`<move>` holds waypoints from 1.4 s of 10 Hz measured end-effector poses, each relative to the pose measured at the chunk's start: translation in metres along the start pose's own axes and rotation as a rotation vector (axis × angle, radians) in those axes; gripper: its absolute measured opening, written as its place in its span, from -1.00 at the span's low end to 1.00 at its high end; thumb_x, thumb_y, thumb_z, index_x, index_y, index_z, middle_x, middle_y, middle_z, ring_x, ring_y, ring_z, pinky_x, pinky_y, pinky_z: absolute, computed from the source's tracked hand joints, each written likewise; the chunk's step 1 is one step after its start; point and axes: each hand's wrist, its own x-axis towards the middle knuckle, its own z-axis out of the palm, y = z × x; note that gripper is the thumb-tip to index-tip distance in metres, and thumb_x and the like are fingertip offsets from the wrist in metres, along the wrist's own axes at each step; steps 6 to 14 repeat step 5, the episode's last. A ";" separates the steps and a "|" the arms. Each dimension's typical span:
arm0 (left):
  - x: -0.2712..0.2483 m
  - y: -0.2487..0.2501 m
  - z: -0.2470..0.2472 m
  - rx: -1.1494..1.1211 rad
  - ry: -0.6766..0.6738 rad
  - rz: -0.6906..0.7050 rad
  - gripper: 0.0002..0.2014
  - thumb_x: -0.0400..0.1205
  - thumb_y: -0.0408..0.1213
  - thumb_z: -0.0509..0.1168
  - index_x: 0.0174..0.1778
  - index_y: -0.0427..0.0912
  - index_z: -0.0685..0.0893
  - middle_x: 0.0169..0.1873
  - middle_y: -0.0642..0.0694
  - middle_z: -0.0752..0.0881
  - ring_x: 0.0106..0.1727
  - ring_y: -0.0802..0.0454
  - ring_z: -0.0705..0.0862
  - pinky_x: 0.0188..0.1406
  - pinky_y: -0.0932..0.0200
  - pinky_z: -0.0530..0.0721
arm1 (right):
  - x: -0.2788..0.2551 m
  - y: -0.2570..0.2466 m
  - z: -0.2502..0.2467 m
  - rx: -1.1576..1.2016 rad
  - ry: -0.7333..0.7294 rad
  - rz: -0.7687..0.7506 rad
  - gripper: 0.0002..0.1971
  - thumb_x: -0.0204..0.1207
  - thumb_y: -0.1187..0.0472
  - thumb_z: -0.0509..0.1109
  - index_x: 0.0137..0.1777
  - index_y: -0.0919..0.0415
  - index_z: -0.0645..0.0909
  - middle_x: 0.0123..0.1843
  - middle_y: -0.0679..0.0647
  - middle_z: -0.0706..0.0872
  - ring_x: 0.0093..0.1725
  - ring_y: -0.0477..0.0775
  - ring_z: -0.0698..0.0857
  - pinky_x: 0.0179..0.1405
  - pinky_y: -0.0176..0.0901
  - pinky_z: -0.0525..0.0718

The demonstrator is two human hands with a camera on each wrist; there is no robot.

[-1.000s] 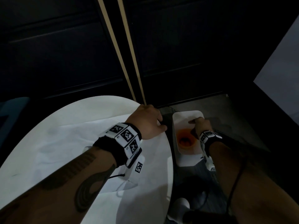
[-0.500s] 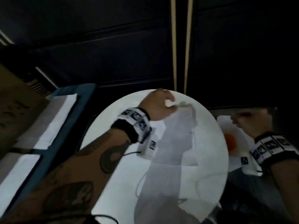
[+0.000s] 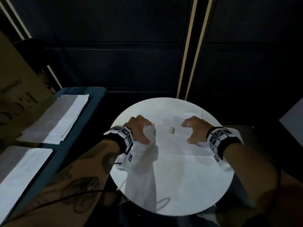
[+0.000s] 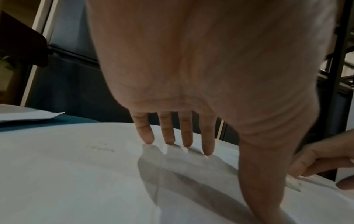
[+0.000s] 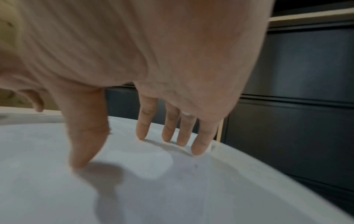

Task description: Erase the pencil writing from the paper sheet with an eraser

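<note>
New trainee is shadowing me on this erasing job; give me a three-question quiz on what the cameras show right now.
1. True or false: the eraser is held in the right hand.
2. Where does the eraser lie? A) on the paper sheet between the hands B) under the left hand C) off the round table
3. What do the left hand's fingers touch?

Key: 1 false; 2 A; 3 the paper sheet.

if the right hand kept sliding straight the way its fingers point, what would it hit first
Nothing on the sheet, as far as the views show. The right hand points toward the far rim of the round table, over the paper sheet. The eraser lies off to its left, outside that line.
</note>
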 end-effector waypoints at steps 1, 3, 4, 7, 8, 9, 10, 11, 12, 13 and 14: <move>-0.003 0.004 -0.026 0.003 0.074 0.048 -0.27 0.51 0.13 0.62 0.61 0.14 0.56 0.62 -0.08 0.41 0.63 -0.24 0.39 0.58 -0.21 0.50 | -0.008 -0.012 -0.031 0.020 0.085 -0.008 -0.32 0.39 0.17 0.73 0.51 0.03 0.60 0.58 0.12 0.51 0.49 0.23 0.60 0.42 0.02 0.64; -0.041 0.026 -0.139 0.038 0.226 0.109 -0.51 0.65 0.07 0.52 0.47 -0.04 0.73 0.45 -0.07 0.70 0.44 -0.11 0.66 0.28 0.16 0.55 | -0.060 -0.050 -0.140 -0.026 0.527 -0.051 -0.90 0.50 0.29 0.50 -0.12 0.23 0.86 -0.08 0.16 0.87 0.03 0.22 0.83 0.16 0.00 0.79; -0.079 0.047 -0.211 0.053 0.390 0.110 -0.61 0.59 0.04 0.59 0.30 0.00 0.83 0.15 0.02 0.79 0.30 -0.06 0.74 0.23 0.15 0.61 | -0.106 -0.070 -0.208 -0.089 0.706 -0.104 -0.83 0.54 0.27 0.44 -0.25 0.27 0.79 -0.23 0.19 0.80 -0.08 0.27 0.80 0.02 -0.11 0.70; -0.128 0.080 -0.276 0.069 0.528 0.097 -0.65 0.62 0.02 0.57 0.26 -0.05 0.84 0.08 0.03 0.76 0.26 -0.09 0.72 0.22 0.11 0.58 | -0.156 -0.083 -0.273 -0.069 0.814 -0.121 -0.86 0.56 0.24 0.50 -0.20 0.24 0.82 -0.15 0.21 0.83 -0.06 0.26 0.79 0.06 0.03 0.78; -0.128 0.080 -0.276 0.069 0.528 0.097 -0.65 0.62 0.02 0.57 0.26 -0.05 0.84 0.08 0.03 0.76 0.26 -0.09 0.72 0.22 0.11 0.58 | -0.156 -0.083 -0.273 -0.069 0.814 -0.121 -0.86 0.56 0.24 0.50 -0.20 0.24 0.82 -0.15 0.21 0.83 -0.06 0.26 0.79 0.06 0.03 0.78; -0.128 0.080 -0.276 0.069 0.528 0.097 -0.65 0.62 0.02 0.57 0.26 -0.05 0.84 0.08 0.03 0.76 0.26 -0.09 0.72 0.22 0.11 0.58 | -0.156 -0.083 -0.273 -0.069 0.814 -0.121 -0.86 0.56 0.24 0.50 -0.20 0.24 0.82 -0.15 0.21 0.83 -0.06 0.26 0.79 0.06 0.03 0.78; -0.128 0.080 -0.276 0.069 0.528 0.097 -0.65 0.62 0.02 0.57 0.26 -0.05 0.84 0.08 0.03 0.76 0.26 -0.09 0.72 0.22 0.11 0.58 | -0.156 -0.083 -0.273 -0.069 0.814 -0.121 -0.86 0.56 0.24 0.50 -0.20 0.24 0.82 -0.15 0.21 0.83 -0.06 0.26 0.79 0.06 0.03 0.78; -0.128 0.080 -0.276 0.069 0.528 0.097 -0.65 0.62 0.02 0.57 0.26 -0.05 0.84 0.08 0.03 0.76 0.26 -0.09 0.72 0.22 0.11 0.58 | -0.156 -0.083 -0.273 -0.069 0.814 -0.121 -0.86 0.56 0.24 0.50 -0.20 0.24 0.82 -0.15 0.21 0.83 -0.06 0.26 0.79 0.06 0.03 0.78; -0.128 0.080 -0.276 0.069 0.528 0.097 -0.65 0.62 0.02 0.57 0.26 -0.05 0.84 0.08 0.03 0.76 0.26 -0.09 0.72 0.22 0.11 0.58 | -0.156 -0.083 -0.273 -0.069 0.814 -0.121 -0.86 0.56 0.24 0.50 -0.20 0.24 0.82 -0.15 0.21 0.83 -0.06 0.26 0.79 0.06 0.03 0.78; -0.128 0.080 -0.276 0.069 0.528 0.097 -0.65 0.62 0.02 0.57 0.26 -0.05 0.84 0.08 0.03 0.76 0.26 -0.09 0.72 0.22 0.11 0.58 | -0.156 -0.083 -0.273 -0.069 0.814 -0.121 -0.86 0.56 0.24 0.50 -0.20 0.24 0.82 -0.15 0.21 0.83 -0.06 0.26 0.79 0.06 0.03 0.78; -0.128 0.080 -0.276 0.069 0.528 0.097 -0.65 0.62 0.02 0.57 0.26 -0.05 0.84 0.08 0.03 0.76 0.26 -0.09 0.72 0.22 0.11 0.58 | -0.156 -0.083 -0.273 -0.069 0.814 -0.121 -0.86 0.56 0.24 0.50 -0.20 0.24 0.82 -0.15 0.21 0.83 -0.06 0.26 0.79 0.06 0.03 0.78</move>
